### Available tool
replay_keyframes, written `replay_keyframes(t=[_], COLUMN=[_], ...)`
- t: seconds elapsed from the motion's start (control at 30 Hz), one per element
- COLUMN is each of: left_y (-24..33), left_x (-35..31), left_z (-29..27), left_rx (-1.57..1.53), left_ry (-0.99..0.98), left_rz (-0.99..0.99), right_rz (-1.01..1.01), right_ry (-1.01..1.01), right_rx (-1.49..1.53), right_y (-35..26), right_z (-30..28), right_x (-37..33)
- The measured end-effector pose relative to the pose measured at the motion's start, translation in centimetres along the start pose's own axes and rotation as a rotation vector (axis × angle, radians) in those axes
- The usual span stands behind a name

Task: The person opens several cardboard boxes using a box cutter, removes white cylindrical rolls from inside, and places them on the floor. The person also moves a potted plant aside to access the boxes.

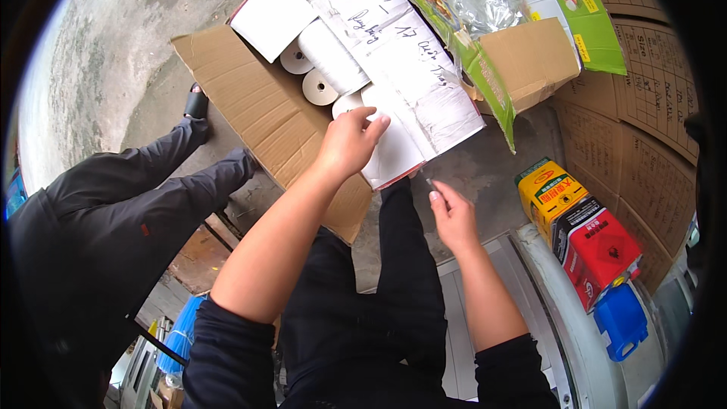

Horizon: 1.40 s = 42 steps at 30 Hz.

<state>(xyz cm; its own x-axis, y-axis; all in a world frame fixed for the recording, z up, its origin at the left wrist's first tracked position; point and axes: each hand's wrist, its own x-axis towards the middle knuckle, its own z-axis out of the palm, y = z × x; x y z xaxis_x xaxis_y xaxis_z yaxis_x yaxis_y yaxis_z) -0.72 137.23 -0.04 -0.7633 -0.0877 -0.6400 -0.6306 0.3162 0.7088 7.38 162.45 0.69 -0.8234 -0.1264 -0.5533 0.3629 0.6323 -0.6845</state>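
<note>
A brown cardboard box (250, 95) with white outer flaps stands tilted before me, its near side open. Inside lie several white rolls (320, 86) with round hollow cores. My left hand (350, 142) is at the opening, over the rolls and against a white flap (394, 153). Its thumb and forefinger are curled close together; the other fingers, and whatever they grip, are hidden. Just beyond the flap's near corner, my right hand (454, 216) is closed in a pinch. A small greyish tip shows at its fingers, too small to name.
Behind the box is a green printed carton (485, 76) holding plastic-wrapped rolls. Brown cartons (644, 106) stack up on the right. Nearer stand a yellow-and-red can (579, 227) and a blue jug (621, 322). Another person (136, 204) in dark clothes is at the left.
</note>
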Motion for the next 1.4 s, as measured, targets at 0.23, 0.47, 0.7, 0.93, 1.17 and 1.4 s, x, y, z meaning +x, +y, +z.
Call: replay_keyframes(t=[0.23,0.47,0.7,0.93,1.17,1.4], left_y=[4.6,9.8,6.0,6.3,4.3,6.5], left_x=[2.5,2.4,4.8,10.8,16.3,14.8], left_z=[5.1,3.9,0.7,-7.2,-11.0,-10.1], left_rx=[-0.876,-0.385,-0.485,-0.606,-0.342,-0.299], left_ry=[-0.016,-0.011,0.156,0.497,0.411,0.485], left_rz=[-0.238,-0.11,-0.157,-0.074,-0.124,0.016], right_rz=[-0.106,-0.098,0.103,-0.287,-1.057,-1.006], right_ry=[0.145,0.561,0.218,0.176,-0.245,-0.541], right_rx=[-0.112,-0.095,0.006,0.105,-0.77,-1.699], right_y=[-1.0,-0.4,3.7,-14.6,-38.9,-45.7], right_z=[4.1,0.2,-7.4,-17.7,-6.6,8.7], right_x=[-0.6,5.0,-2.0,4.4,25.8,37.5])
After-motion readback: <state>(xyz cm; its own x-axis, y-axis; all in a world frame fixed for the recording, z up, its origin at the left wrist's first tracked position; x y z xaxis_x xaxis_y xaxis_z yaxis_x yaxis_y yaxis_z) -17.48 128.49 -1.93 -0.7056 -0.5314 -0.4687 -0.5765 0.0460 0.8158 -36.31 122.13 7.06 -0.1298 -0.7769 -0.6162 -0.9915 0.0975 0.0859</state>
